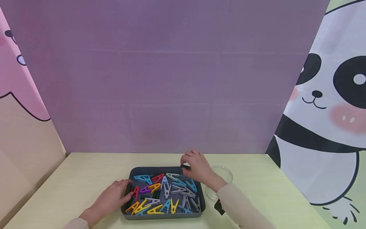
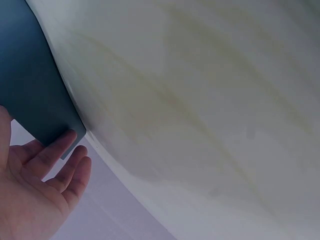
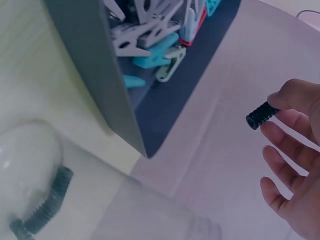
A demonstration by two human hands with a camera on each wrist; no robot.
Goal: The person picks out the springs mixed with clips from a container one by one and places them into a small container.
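Head view: right hand (image 1: 197,165) hovers by tray's (image 1: 163,217) far-right corner, black ribbed tube (image 1: 186,166) pinched; left hand (image 1: 114,194) at left edge, clothespins (image 1: 166,187) inside. Sleeve (image 1: 243,206) hides part of clear jar (image 1: 228,169).

Left wrist: fingers loose, touching tray; contents out of shot.

Right wrist: thumb, forefinger hold tube, others spread; light pinch, sleeve clear of jar looks wise. Jar's black pieces (image 3: 50,202) partly cut off.

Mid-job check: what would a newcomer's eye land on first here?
Probably the bright jumble of clothespins in the dark gray tray on the pale table, with the left hand touching its left side. Next might come the large cartoon panda at the head view's right, then the small black ribbed piece the right hand pinches near the tray's far edge.
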